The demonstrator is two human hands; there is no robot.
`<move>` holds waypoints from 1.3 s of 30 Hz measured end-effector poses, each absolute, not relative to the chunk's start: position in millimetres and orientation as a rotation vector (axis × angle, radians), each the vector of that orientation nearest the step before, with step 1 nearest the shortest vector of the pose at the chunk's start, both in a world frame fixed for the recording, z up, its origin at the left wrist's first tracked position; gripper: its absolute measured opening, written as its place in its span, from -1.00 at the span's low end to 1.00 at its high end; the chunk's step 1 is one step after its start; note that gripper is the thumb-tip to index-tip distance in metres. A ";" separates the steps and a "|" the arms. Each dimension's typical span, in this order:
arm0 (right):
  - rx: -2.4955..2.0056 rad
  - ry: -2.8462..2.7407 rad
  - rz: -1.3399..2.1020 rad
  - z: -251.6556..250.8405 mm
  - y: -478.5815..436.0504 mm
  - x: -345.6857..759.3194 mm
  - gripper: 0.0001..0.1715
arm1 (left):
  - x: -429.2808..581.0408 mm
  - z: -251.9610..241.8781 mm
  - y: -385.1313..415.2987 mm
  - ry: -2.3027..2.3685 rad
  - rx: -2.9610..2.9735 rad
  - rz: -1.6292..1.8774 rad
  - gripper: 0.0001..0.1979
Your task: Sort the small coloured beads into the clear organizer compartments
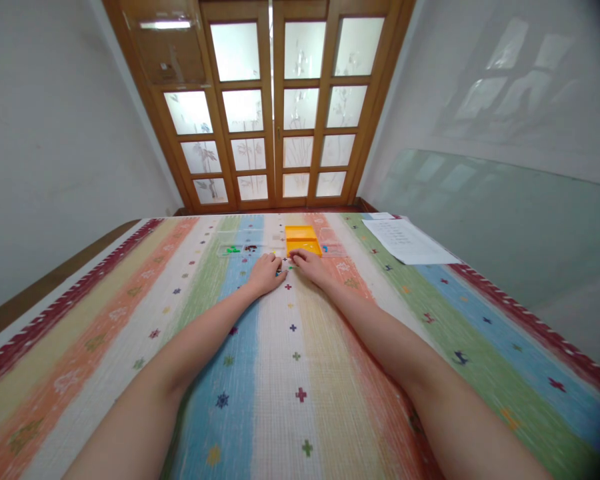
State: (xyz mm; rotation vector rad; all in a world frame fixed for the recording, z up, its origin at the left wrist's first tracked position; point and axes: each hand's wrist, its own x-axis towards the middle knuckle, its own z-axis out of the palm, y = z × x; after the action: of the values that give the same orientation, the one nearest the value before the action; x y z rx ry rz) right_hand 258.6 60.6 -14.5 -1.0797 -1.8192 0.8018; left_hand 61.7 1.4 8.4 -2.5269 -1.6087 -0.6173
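An open yellow box (303,235) stands on the striped tablecloth, just beyond my right hand (306,262). That hand's fingers are curled together in front of the box, and whatever they may hold is too small to tell. Left of it, my left hand (267,272) rests on the cloth with fingers bent around something small and dark that I cannot make out. A tiny green piece (291,268) lies between the two hands. Green pieces (233,250) and dark brown pieces (251,248) sit in a clear tray beyond my left hand.
At the right of the box, another clear tray (336,251) holds small blue pieces. Printed white paper (405,241) lies at the table's far right. The striped tablecloth (275,400) reaches toward wooden doors with glass panes (305,100) behind the table.
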 end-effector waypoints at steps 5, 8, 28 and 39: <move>-0.987 -1.955 0.881 -6.9 48.0 248.9 -0.60 | 39.5 9.9 -6.3 -1.631 -2.484 -0.734 -0.73; -0.920 -1.991 0.952 -4.8 44.5 245.4 -0.53 | 19.1 10.0 -15.2 -1.677 -2.453 -0.768 -0.73; -0.538 -1.781 1.659 -6.5 57.1 171.0 -0.32 | 5.1 9.5 -32.9 -1.764 -2.647 -0.509 -0.78; -0.658 -1.683 1.673 -2.4 61.9 158.9 -0.28 | 13.4 12.2 -50.3 -1.465 -2.807 -0.579 -0.78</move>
State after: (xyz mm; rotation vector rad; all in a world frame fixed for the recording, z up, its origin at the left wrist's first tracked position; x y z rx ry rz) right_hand 158.9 61.9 -2.4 -0.6577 -1.6829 1.6728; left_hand 13.4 -50.3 12.2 -2.8071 -1.4654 -0.5790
